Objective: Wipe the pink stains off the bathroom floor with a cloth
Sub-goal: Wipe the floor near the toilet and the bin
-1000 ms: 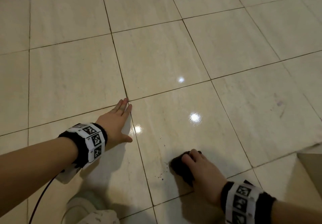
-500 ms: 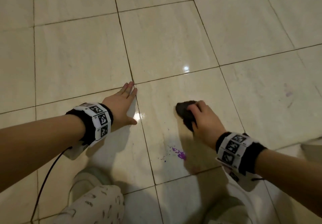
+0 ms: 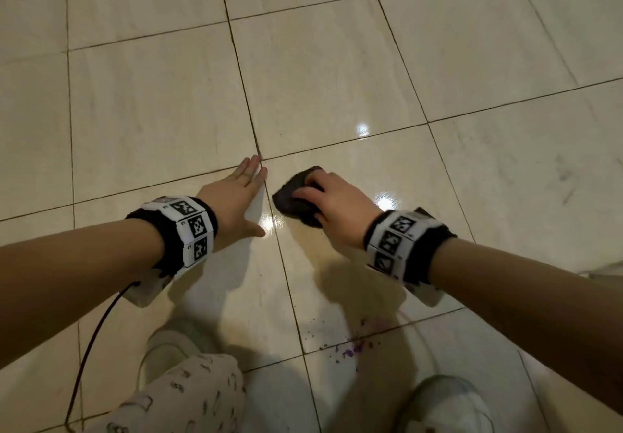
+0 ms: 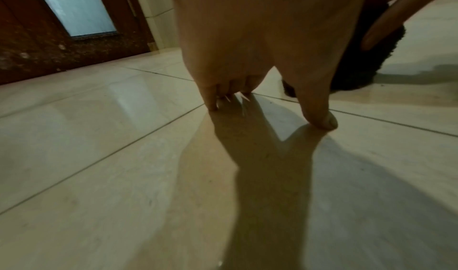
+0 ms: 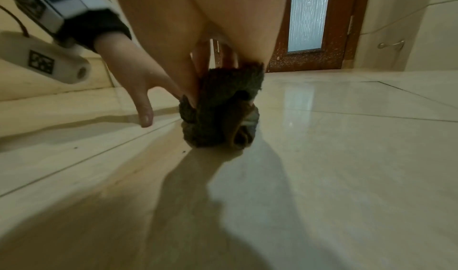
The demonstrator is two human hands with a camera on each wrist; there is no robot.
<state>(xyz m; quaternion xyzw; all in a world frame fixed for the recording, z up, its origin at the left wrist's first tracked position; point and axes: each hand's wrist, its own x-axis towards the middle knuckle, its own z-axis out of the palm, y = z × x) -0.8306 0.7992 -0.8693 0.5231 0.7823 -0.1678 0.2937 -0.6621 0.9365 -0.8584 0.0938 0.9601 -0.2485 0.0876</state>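
My right hand (image 3: 332,201) grips a bunched dark cloth (image 3: 294,196) and presses it on the cream tiled floor (image 3: 151,102). The right wrist view shows the cloth (image 5: 220,113) wadded under my curled fingers, touching the tile. My left hand (image 3: 236,196) lies flat on the floor just left of the cloth, fingers straight, thumb spread; its fingertips (image 4: 322,120) touch the tile in the left wrist view. A purple-pink stain (image 3: 352,351) with scattered specks sits on the floor nearer me, behind my right wrist. A faint smear (image 3: 564,176) marks a tile at far right.
My two light shoes (image 3: 172,348) (image 3: 445,405) and a patterned trouser leg (image 3: 188,395) are at the bottom. A brown door with frosted glass (image 5: 307,19) stands ahead, and pale wall tiles (image 5: 421,19) flank it. A cable (image 3: 91,345) hangs from my left wrist.
My right hand has carried the cloth forward and left, away from the purple stain, which lay under it a second ago. The left hand stayed flat in place. The head view tilted down.
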